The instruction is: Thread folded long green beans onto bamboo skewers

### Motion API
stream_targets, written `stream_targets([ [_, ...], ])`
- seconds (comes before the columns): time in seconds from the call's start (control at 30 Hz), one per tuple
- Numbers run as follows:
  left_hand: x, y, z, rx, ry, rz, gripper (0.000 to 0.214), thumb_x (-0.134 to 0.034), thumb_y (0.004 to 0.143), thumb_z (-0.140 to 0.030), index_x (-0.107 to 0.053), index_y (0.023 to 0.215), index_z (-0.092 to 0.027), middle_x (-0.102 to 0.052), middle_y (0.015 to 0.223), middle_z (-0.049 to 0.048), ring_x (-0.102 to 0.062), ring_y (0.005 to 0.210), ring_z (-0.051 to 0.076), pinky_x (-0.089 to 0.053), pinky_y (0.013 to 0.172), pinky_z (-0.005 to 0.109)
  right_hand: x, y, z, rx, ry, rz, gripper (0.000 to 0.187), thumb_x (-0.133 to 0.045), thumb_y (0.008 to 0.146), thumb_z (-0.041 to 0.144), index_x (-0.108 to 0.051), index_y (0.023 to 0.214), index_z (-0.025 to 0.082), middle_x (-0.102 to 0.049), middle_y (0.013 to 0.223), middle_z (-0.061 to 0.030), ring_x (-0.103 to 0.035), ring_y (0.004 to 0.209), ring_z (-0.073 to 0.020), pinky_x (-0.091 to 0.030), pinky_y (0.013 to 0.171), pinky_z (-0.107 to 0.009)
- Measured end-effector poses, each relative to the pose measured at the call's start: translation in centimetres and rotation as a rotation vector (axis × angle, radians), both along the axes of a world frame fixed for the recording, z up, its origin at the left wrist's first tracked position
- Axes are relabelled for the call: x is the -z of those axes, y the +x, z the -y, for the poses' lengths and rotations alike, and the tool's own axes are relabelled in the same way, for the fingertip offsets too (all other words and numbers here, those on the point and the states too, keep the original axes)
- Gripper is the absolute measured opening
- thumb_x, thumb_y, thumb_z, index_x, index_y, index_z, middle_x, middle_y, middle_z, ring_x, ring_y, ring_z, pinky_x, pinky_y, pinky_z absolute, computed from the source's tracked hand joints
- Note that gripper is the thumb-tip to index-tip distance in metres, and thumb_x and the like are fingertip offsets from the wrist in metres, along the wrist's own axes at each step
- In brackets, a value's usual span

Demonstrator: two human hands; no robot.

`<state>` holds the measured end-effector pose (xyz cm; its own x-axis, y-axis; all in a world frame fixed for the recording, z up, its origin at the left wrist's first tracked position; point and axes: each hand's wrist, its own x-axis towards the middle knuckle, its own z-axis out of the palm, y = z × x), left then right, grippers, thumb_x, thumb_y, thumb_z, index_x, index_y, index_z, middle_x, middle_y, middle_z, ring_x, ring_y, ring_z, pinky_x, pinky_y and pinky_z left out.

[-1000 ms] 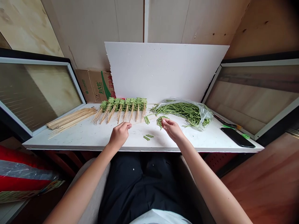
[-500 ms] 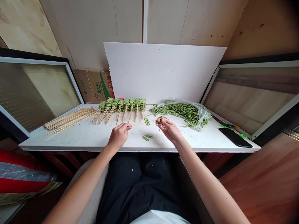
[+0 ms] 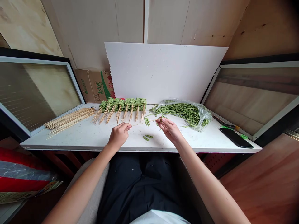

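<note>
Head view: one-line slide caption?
Left hand grips a thin skewer while the right hand holds green bean pieces at its other end over a white table.

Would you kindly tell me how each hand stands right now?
Left hand: closed, fingers pinching one end of a bamboo skewer.
Right hand: closed, holding cut green bean at the skewer's other end.

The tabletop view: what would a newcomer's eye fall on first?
Probably the row of green skewers at the back of the table, left of centre. To their right, a clear bag bulges with long green beans. At the centre, the left hand holds a thin stick that reaches to the right hand, where the fingers pinch a short bean piece.
</note>
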<state>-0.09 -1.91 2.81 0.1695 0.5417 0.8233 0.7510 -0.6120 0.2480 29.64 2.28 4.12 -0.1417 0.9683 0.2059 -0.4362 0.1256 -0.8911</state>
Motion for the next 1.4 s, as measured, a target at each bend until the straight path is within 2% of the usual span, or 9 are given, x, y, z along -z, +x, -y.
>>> stream_targets([
  [0.3, 0.0, -0.1, 0.1, 0.004, 0.012, 0.006, 0.031, -0.048, 0.085, 0.002, -0.071, 0.09, -0.019, -0.078, 0.087, 0.0037, -0.077, 0.081, 0.019, -0.059, 0.072, 0.027, 0.0, 0.0, 0.1, -0.015, 0.001, -0.059, 0.035, -0.096, 0.069, 0.046, -0.082, 0.093, 0.025, -0.081, 0.104, -0.005, -0.073, 0.115, -0.0247, -0.053, 0.113, -0.038],
  [0.63, 0.0, -0.3, 0.0, -0.014, 0.014, 0.011, 0.034, -0.048, 0.08, 0.005, -0.07, 0.087, -0.02, -0.079, 0.085, 0.0031, -0.077, 0.081, 0.019, -0.059, 0.071, 0.027, -0.1, 0.3, 0.2, 0.006, -0.005, 0.004, 0.036, -0.096, 0.069, 0.046, -0.083, 0.093, 0.024, -0.082, 0.103, -0.0084, -0.073, 0.116, -0.0279, -0.057, 0.1, -0.038],
  [1.03, -0.1, -0.2, 0.2, -0.039, 0.059, -0.028, 0.037, -0.046, 0.076, 0.007, -0.069, 0.085, -0.02, -0.078, 0.082, 0.0025, -0.076, 0.078, 0.019, -0.059, 0.069, 0.027, -0.3, 0.3, 0.5, 0.052, 0.043, 0.045, 0.032, -0.096, 0.07, 0.041, -0.083, 0.092, 0.023, -0.082, 0.102, -0.0096, -0.074, 0.115, -0.0296, -0.055, 0.103, -0.043],
  [1.2, -0.2, -0.5, 0.1, -0.046, 0.046, 0.011, 0.036, -0.046, 0.078, 0.005, -0.07, 0.086, -0.02, -0.078, 0.083, 0.0027, -0.076, 0.078, 0.019, -0.059, 0.07, 0.026, -0.9, -0.2, 1.1, 0.045, 0.03, 0.058, 0.034, -0.097, 0.067, 0.043, -0.083, 0.091, 0.022, -0.082, 0.101, -0.0101, -0.073, 0.113, -0.0306, -0.058, 0.096, -0.043],
  [1.4, -0.6, -0.7, 0.1, -0.059, 0.023, 0.068, 0.033, -0.048, 0.082, 0.003, -0.071, 0.086, -0.02, -0.078, 0.081, 0.0022, -0.076, 0.076, 0.018, -0.06, 0.07, 0.026, -0.9, -0.8, 1.2, 0.045, 0.033, 0.044, 0.038, -0.096, 0.067, 0.047, -0.083, 0.094, 0.023, -0.08, 0.101, -0.0083, -0.072, 0.109, -0.0274, -0.058, 0.088, -0.038],
])
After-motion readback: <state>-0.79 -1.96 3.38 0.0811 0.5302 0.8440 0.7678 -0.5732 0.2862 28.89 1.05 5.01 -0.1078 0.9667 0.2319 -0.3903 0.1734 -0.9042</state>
